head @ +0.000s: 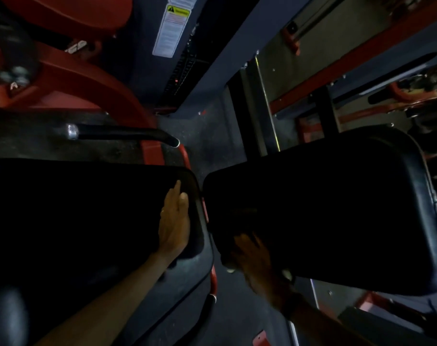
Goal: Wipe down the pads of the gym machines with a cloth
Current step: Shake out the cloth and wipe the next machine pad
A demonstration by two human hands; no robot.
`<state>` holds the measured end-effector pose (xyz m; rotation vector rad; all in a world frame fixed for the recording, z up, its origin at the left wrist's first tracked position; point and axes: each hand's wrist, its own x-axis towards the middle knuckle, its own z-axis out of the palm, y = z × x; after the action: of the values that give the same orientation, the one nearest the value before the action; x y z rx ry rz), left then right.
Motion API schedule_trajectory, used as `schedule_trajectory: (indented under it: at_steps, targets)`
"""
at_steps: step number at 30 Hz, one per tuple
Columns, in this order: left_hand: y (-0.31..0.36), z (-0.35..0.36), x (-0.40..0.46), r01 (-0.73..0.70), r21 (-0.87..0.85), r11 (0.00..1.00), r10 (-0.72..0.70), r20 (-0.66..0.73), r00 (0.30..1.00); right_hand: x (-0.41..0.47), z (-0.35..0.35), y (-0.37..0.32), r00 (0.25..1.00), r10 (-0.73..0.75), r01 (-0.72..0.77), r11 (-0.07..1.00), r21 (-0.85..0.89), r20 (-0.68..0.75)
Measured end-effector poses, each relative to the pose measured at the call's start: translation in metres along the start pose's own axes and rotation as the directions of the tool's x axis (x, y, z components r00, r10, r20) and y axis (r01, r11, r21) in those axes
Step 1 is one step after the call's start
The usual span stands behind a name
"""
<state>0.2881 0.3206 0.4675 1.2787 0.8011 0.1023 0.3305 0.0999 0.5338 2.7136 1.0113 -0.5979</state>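
1. Two black pads are lying in front of you: the left pad (82,208), where your left hand (174,221) is resting flat with its fingers straight and pressed together near the right edge, and the right pad (324,211), whose lower left corner your right hand (255,260) is working at.
2. You are working in very dim light, so I cannot tell how the right fingers are lying. A pale scrap is showing under that hand at the pad's lower edge, and it may be the cloth (231,270), though that is only a guess. If the cloth is bunching up there, you are risking wiping with your palm rather than the fabric.
3. You are leaning weight on the left pad close to its rim. Should that palm slide toward the gap between the pads, your fingers could be heading for the red frame bar (205,211) running through it.
4. You are risking missed patches, since black vinyl in this gloom is hiding both dirt and wet streaks. The far upper part of the right pad is looking hardest to reach from where you are standing.
5. You are bending close to the black handle (127,134) and the red machine arm (87,78) above the left pad, so a quick reach forward could be bringing your head or forearm against them.
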Motion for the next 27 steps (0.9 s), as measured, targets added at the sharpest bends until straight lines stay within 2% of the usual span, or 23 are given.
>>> schedule_trajectory:
  at_steps: [1, 2, 5, 7, 9, 10, 11, 12, 13, 14, 15, 17, 18, 19, 20, 21, 22, 23, 24, 26, 27]
  targets:
    - [0.001, 0.003, -0.001, -0.007, -0.005, 1.000, 0.007, 0.005, 1.000, -0.005, -0.012, 0.006, 0.993, 0.021, -0.033, 0.994, -0.103, -0.117]
    - [0.004, 0.007, -0.003, -0.009, -0.010, 1.000, 0.009, 0.007, 1.000, 0.001, -0.030, 0.008, 0.980, -0.030, -0.010, 0.980, -0.199, -0.197]
    - [0.005, 0.017, -0.003, -0.008, -0.053, 0.999, 0.009, 0.008, 1.000, 0.068, -0.071, -0.003, 0.970, -0.210, 0.141, 0.894, -0.425, -0.120]
    - [0.005, 0.018, 0.002, 0.007, -0.068, 0.998, -0.008, -0.006, 1.000, 0.127, -0.073, -0.031, 0.987, -0.116, 0.074, 0.938, -0.339, -0.107]
    - [-0.001, 0.013, 0.006, 0.018, -0.074, 0.997, -0.021, -0.037, 0.999, 0.151, -0.036, -0.048, 0.996, -0.043, 0.015, 0.949, -0.315, -0.082]
    - [-0.004, 0.008, 0.009, 0.010, -0.072, 0.997, -0.013, -0.052, 0.999, 0.151, -0.018, -0.054, 0.994, -0.016, -0.010, 0.973, -0.232, -0.108]
    - [-0.008, 0.002, 0.012, 0.007, -0.064, 0.998, -0.011, -0.062, 0.998, 0.143, -0.005, -0.057, 0.998, 0.063, -0.064, 0.993, -0.101, -0.007]
    - [-0.012, -0.004, 0.013, 0.020, -0.054, 0.998, -0.024, -0.069, 0.997, 0.129, 0.001, -0.060, 0.993, 0.063, -0.063, 0.998, 0.000, 0.095]
    - [-0.016, -0.008, 0.013, 0.038, -0.049, 0.998, -0.041, -0.073, 0.996, 0.109, 0.002, -0.060, 0.980, 0.072, -0.075, 0.997, 0.009, 0.183]
    - [-0.019, -0.010, 0.011, 0.051, -0.044, 0.998, -0.054, -0.077, 0.996, 0.090, 0.002, -0.059, 0.960, 0.067, -0.092, 0.993, 0.080, 0.273]
    - [-0.019, -0.010, 0.007, 0.057, -0.044, 0.997, -0.061, -0.074, 0.995, 0.065, -0.004, -0.056, 0.921, -0.006, -0.079, 0.976, 0.204, 0.388]
    - [-0.017, -0.007, -0.001, 0.050, -0.053, 0.997, -0.053, -0.042, 0.998, 0.026, -0.009, -0.044, 0.931, -0.091, 0.017, 0.978, 0.207, 0.354]
    - [-0.011, -0.004, -0.006, 0.044, -0.058, 0.997, -0.045, -0.017, 0.999, 0.017, -0.019, -0.037, 0.959, -0.076, 0.033, 0.986, 0.161, 0.274]
    - [-0.008, 0.000, -0.010, 0.038, -0.062, 0.997, -0.038, -0.001, 0.999, 0.011, -0.025, -0.023, 0.993, -0.007, -0.008, 0.992, 0.128, 0.119]
    - [-0.003, 0.004, -0.012, 0.032, -0.071, 0.997, -0.032, 0.003, 0.999, 0.015, -0.036, -0.011, 0.997, 0.021, -0.022, 1.000, -0.004, -0.069]
    - [0.002, 0.009, -0.012, 0.027, -0.081, 0.996, -0.027, 0.000, 1.000, 0.030, -0.047, -0.007, 0.967, -0.040, -0.011, 0.980, -0.197, -0.250]
    - [0.006, 0.012, -0.011, 0.027, -0.089, 0.996, -0.028, -0.010, 1.000, 0.055, -0.052, -0.007, 0.938, -0.211, 0.133, 0.952, -0.277, -0.274]
    - [0.010, 0.014, -0.008, 0.021, -0.088, 0.996, -0.024, -0.025, 0.999, 0.083, -0.059, -0.016, 0.932, -0.285, 0.194, 0.914, -0.356, -0.223]
    - [0.013, 0.014, -0.004, 0.016, -0.077, 0.997, -0.019, -0.040, 0.999, 0.110, -0.063, -0.026, 0.942, -0.283, 0.211, 0.918, -0.337, -0.183]
    - [0.011, 0.012, 0.006, 0.006, -0.052, 0.999, -0.009, -0.058, 0.998, 0.153, -0.047, -0.044, 0.972, -0.193, 0.143, 0.940, -0.309, -0.138]
    - [0.009, 0.008, 0.010, -0.006, -0.046, 0.999, 0.003, -0.064, 0.998, 0.161, -0.026, -0.050, 0.980, -0.163, 0.137, 0.968, -0.209, -0.111]
